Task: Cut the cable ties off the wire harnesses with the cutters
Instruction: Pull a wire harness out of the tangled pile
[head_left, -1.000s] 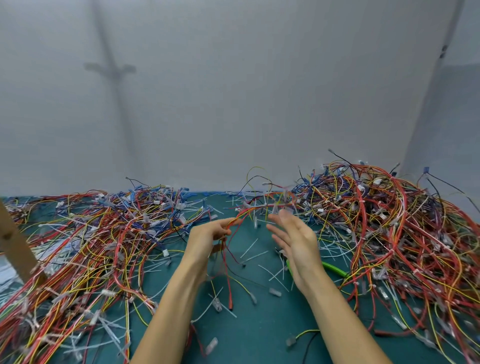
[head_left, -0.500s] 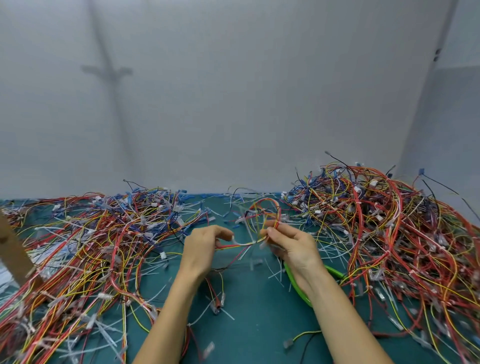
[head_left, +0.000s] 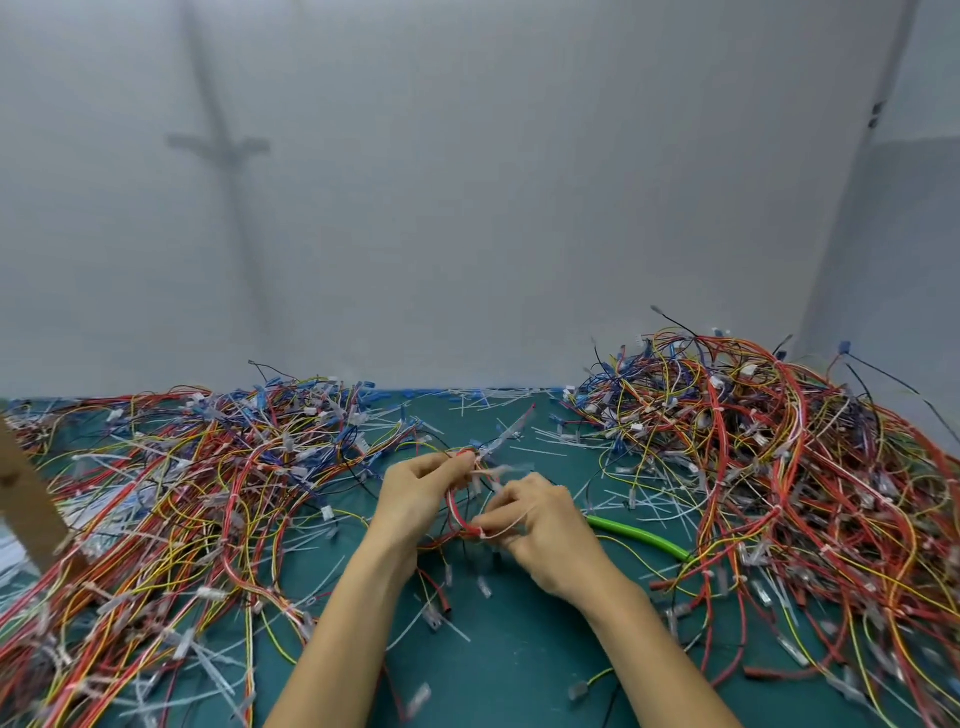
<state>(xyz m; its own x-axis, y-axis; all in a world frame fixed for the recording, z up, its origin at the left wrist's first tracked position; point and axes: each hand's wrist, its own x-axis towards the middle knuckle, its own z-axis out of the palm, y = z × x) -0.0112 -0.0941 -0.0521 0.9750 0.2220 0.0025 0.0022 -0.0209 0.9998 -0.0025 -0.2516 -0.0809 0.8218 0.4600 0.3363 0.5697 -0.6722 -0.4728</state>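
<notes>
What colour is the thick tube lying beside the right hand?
The tube is bright green; the head view shows it.

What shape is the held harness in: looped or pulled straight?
Looped: the harness curves in a ring between the left hand and right hand.

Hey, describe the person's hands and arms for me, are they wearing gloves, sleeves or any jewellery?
No gloves: the left hand and right hand are bare. The left forearm and right forearm are bare too, with no sleeve showing down to the picture's bottom edge. No watch, ring or bracelet is visible.
</notes>
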